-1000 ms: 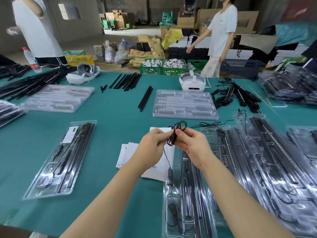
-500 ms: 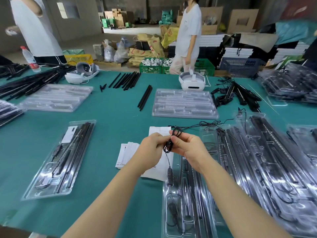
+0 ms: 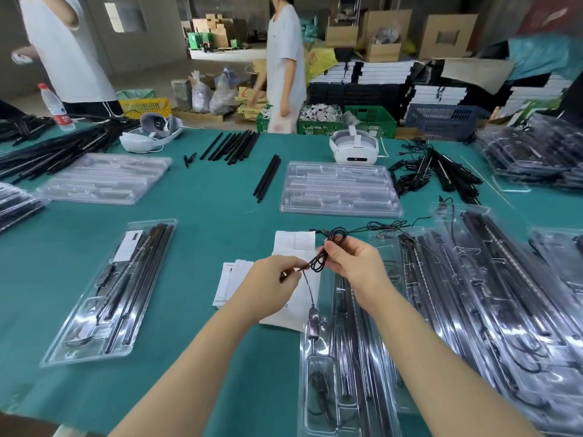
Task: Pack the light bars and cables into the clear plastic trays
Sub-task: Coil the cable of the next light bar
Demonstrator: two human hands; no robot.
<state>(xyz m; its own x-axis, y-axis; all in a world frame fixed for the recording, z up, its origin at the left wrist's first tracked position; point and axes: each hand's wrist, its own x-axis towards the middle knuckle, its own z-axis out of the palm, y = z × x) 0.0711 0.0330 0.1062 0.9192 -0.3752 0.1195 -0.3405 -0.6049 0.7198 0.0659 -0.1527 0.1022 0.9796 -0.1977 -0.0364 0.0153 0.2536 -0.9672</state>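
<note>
The cable (image 3: 321, 258) was held above the green worktop (image 3: 202, 234), bunched into small loops between both hands. The left hand (image 3: 273, 283) pinched the lower end of the bundle with its fingertips curled in. The right hand (image 3: 353, 263) gripped the upper part of the bundle between thumb and fingers, with a loop standing up above the thumb. From the bundle one strand ran down to an inline controller (image 3: 313, 323), which lay at the upper edge of the nearest clear plastic tray (image 3: 318, 389). Another strand ran to the right across the worktop, over the neighbouring trays.

The nearest tray lay directly below the forearms and held light bars (image 3: 356, 357) in its long channels. White paper leaflets (image 3: 291, 247) lay under the hands, just beside this tray. To the right, further filled trays (image 3: 492, 298) overlapped one another. A filled tray (image 3: 110, 291) lay well apart to the left. An empty clear tray (image 3: 340, 189) lay beyond the hands, with a white headset (image 3: 353, 149) behind it. Loose black bars (image 3: 267, 178) lay near the empty tray. A second headset (image 3: 151, 135) and a water bottle (image 3: 56, 105) stood toward the far left edge. Two persons in white shirts stood beyond the worktop.
</note>
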